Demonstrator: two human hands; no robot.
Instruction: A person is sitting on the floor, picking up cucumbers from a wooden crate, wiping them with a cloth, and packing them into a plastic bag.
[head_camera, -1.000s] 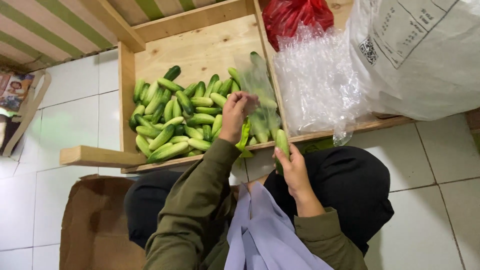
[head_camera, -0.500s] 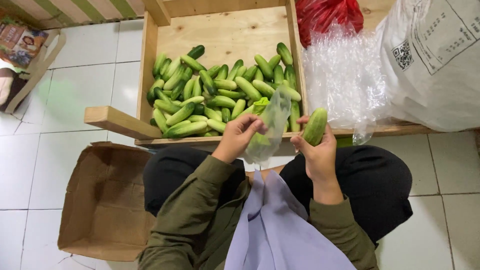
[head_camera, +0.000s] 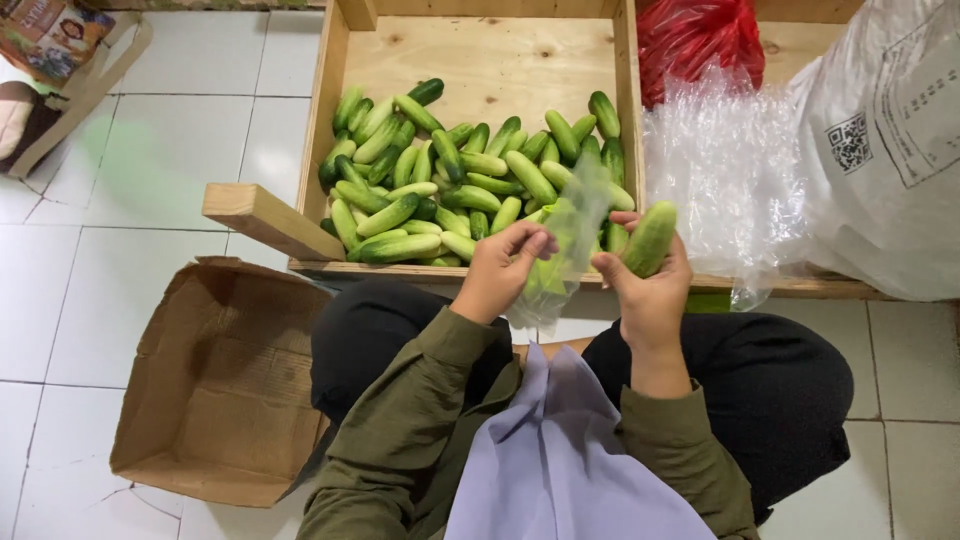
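1. Crouching over a tiled floor (head_camera: 140, 330), the person shows olive sleeves and dark trousers nearest the camera, with a lavender cloth (head_camera: 575, 460) hanging between the knees.
2. To the left of the hands, an open cardboard box (head_camera: 215, 390) lies on the floor beside the person's left knee.
3. The left hand (head_camera: 500, 270) pinches the edge of a clear plastic bag (head_camera: 560, 250), fingers closed on the film; the bag hangs between the two hands.
4. The right hand (head_camera: 645, 285) is clasped around a single cucumber (head_camera: 650, 238), held tilted just beside the bag's mouth and touching the film's right edge as far as can be told.
5. Just beyond the hands stands a wooden crate (head_camera: 480, 60), its near half filled with a heap of green cucumbers (head_camera: 440, 185); the far half shows bare plywood.
6. Right of the hands, past the crate's wall, a bundle of clear plastic bags (head_camera: 725, 170) lies crumpled, with a red plastic bag (head_camera: 700, 40) behind it.
7. Farther right sits a large white sack (head_camera: 890, 150).
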